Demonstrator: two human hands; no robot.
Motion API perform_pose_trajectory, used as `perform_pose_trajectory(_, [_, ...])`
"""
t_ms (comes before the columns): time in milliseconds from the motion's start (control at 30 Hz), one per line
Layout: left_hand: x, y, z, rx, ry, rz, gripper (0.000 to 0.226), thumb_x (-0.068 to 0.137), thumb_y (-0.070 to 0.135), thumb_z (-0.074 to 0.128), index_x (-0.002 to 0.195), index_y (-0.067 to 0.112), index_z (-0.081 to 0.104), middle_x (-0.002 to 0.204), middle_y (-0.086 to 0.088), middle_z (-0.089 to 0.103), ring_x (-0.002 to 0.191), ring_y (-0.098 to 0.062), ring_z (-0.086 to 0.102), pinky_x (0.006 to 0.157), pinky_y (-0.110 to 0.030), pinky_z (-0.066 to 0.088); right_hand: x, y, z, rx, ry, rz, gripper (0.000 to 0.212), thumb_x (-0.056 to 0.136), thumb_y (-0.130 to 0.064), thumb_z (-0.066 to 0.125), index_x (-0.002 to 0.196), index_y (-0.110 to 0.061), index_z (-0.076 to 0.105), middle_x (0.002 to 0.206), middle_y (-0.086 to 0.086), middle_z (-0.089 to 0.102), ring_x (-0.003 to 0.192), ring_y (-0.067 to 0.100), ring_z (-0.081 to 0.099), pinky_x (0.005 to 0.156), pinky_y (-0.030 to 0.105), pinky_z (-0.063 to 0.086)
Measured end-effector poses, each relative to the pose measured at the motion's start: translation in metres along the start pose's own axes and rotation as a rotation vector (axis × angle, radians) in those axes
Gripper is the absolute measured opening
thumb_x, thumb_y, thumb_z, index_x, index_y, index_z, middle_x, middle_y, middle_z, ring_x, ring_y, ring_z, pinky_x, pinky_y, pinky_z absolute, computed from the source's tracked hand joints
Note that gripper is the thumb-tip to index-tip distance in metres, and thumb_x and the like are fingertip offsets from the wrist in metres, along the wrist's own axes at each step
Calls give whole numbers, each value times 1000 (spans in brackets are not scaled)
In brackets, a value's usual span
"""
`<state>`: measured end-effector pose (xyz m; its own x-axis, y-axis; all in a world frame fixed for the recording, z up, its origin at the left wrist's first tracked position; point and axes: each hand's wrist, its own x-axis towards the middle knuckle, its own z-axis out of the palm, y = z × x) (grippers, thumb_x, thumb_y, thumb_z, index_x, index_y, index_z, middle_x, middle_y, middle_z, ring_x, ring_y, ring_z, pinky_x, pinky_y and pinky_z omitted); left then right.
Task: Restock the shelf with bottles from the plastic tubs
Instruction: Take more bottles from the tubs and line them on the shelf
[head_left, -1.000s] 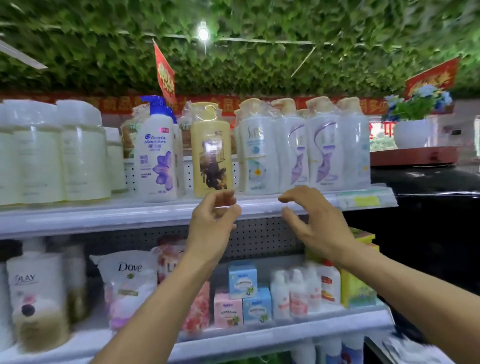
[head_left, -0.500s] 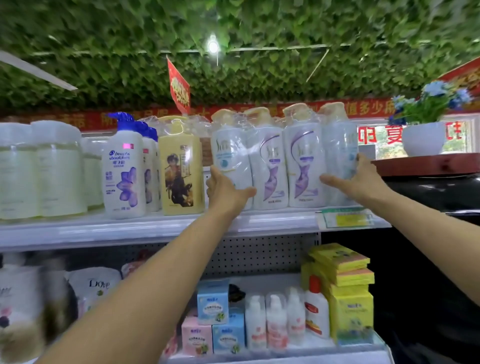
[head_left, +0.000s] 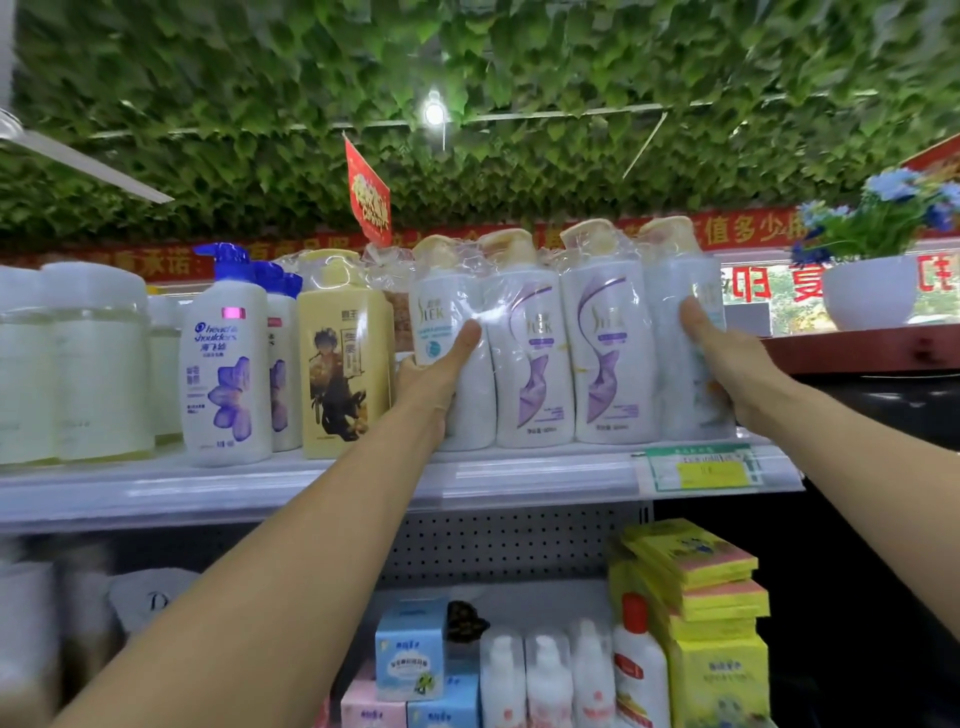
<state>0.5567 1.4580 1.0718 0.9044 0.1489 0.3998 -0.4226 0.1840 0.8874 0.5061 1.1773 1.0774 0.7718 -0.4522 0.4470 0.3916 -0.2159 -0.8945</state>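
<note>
Bottles: four white plastic shampoo bottles with cream caps, wrapped together in clear film (head_left: 566, 353), stand upright in a row on the top shelf, at its right end
Top shelf: white metal shelf with a clear front strip (head_left: 322, 486); a green and yellow price tag (head_left: 701, 468) sits on the strip just below the rightmost bottle
Left hand: the left hand (head_left: 434, 374) grips the leftmost bottle of the pack, thumb laid up across its front label, the other fingers curled round the far side (hidden, so how they lie cannot be told)
Right hand: the right hand (head_left: 727, 358) grips the rightmost bottle, thumb pressed on its front, the remaining fingers wrapped out of sight behind it
Neighbours: just left of the pack stands a pale yellow bottle with a cartoon figure on the label (head_left: 343, 358), then a white pump bottle with a blue top and a purple flower (head_left: 226, 364), then translucent pale jugs (head_left: 78, 364) at the far left
Lower shelf: small white bottles (head_left: 545, 675), pastel blue and pink boxes (head_left: 410, 649) and a stack of yellow packs (head_left: 711, 623)
Above: a ceiling of green leaves (head_left: 467, 78), a red pennant (head_left: 368, 195), and a white pot of blue flowers (head_left: 872, 291) on the right
</note>
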Motion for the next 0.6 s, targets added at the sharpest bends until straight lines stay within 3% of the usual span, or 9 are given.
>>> perform_pose_trajectory(67, [4, -2, -1, 15, -1, -6, 36, 77, 51, 76, 88, 24, 55, 90, 0, 65, 85, -18, 59, 82, -33, 50, 2, 2, 1, -32, 4, -45, 71, 72, -73, 62, 105, -10, 64, 83, 9, 64, 63, 22, 58, 53, 26, 50])
perform_pose_trajectory(133, [7, -3, -5, 28, -28, -20, 36, 78, 54, 75, 87, 24, 57, 90, -2, 65, 88, -20, 58, 88, -33, 51, 4, 4, -2, -32, -17, -67, 73, 66, -73, 65, 102, -9, 66, 86, 11, 67, 68, 25, 61, 62, 32, 54])
perform_pose_trajectory(300, [14, -8, -11, 31, -69, -35, 41, 75, 58, 75, 93, 24, 60, 102, -6, 69, 95, -20, 62, 96, -37, 52, 5, 4, -3, -43, -15, -82, 52, 76, -67, 63, 85, -16, 61, 73, 5, 60, 60, 19, 55, 51, 26, 43])
perform_pose_trajectory(400, [15, -9, -11, 32, -66, -32, 43, 74, 58, 76, 94, 23, 60, 102, -7, 69, 95, -21, 63, 95, -38, 54, 4, 4, -1, -37, -28, -93, 55, 76, -67, 64, 91, -14, 64, 80, 7, 64, 66, 21, 59, 58, 29, 49])
perform_pose_trajectory(467, [16, -10, -9, 53, -48, -11, 46, 75, 61, 73, 95, 23, 58, 97, -4, 67, 87, -19, 61, 83, -34, 55, 4, 3, -1, -26, -17, -103, 62, 75, -68, 64, 101, -12, 65, 88, 9, 67, 74, 25, 63, 70, 34, 54])
perform_pose_trajectory(533, [12, -7, -5, 100, -20, 9, 70, 69, 73, 71, 111, 19, 57, 106, -3, 67, 94, -20, 62, 83, -31, 52, 0, 2, 0, -25, -23, -106, 53, 78, -67, 62, 95, -17, 64, 93, 9, 69, 81, 26, 66, 79, 38, 56])
perform_pose_trajectory(600, [11, -6, -1, 186, 24, -16, 111, 57, 84, 65, 140, 15, 41, 129, -7, 59, 116, -28, 58, 100, -41, 48, -5, 2, 2, -40, -15, -121, 36, 88, -58, 57, 84, -22, 55, 85, 0, 63, 75, 17, 61, 66, 30, 52])
